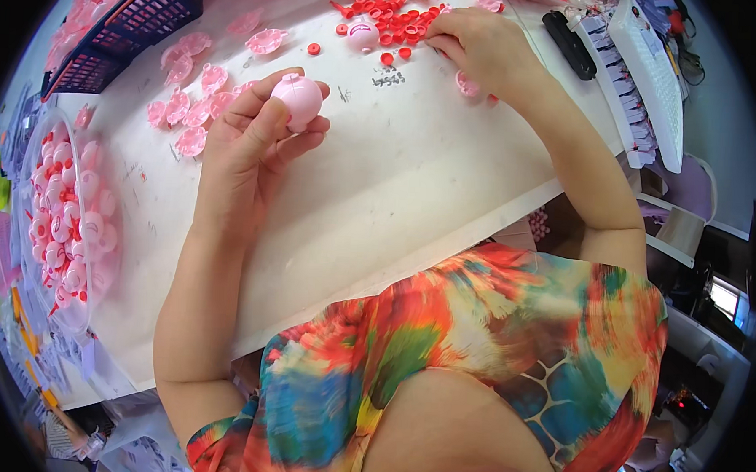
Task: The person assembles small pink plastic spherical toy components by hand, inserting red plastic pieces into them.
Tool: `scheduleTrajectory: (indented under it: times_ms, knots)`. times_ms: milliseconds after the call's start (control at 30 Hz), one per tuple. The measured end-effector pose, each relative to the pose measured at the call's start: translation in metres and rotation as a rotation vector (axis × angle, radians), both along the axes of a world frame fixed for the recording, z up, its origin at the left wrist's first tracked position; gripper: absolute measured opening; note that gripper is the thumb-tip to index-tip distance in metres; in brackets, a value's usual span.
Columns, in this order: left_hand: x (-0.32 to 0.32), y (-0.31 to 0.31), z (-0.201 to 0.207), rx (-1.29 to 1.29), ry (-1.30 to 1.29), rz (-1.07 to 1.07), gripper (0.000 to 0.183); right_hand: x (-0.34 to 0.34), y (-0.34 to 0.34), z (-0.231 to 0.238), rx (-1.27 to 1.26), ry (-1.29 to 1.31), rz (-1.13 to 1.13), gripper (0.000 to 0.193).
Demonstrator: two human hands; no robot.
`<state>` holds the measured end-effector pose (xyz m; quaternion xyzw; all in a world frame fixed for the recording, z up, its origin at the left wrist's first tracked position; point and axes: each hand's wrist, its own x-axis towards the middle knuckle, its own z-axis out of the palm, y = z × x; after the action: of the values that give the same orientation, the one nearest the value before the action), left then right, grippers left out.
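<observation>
My left hand (245, 142) holds a round, glossy pink plastic ball (298, 100) with small nubs between thumb and fingers, raised above the white table (355, 184). At the far side, my right hand (490, 54) reaches to the edge of a pile of small red round caps (393, 19). Its fingers are bent together, and whatever they pinch is hidden. Another pink ball with a red printed line (363, 37) rests beside the caps. Under my right hand lies a pink shell piece (467, 84).
Loose pink shell halves (199, 110) lie scattered left of centre. A dark blue basket (121, 35) of pink parts stands far left. Nearer, a clear tub (88, 215) holds many pink and red balls. At right are a black case (569, 45) and a white rack (655, 79).
</observation>
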<state>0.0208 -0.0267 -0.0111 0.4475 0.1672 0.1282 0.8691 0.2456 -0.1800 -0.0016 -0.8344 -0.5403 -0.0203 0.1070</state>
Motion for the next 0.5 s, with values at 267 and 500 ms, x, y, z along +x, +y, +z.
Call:
scheduleTrajectory:
  times_ms: [267,500]
  knots:
    - [-0.001,0.001,-0.001,0.028,0.021,0.006,0.036,-0.026,0.008,0.028,0.000,0.447,-0.080,0.009]
    - [-0.001,0.003,-0.001,0.048,-0.004,-0.043,0.042,-0.061,0.029,0.006,-0.101,0.547,0.315,0.012]
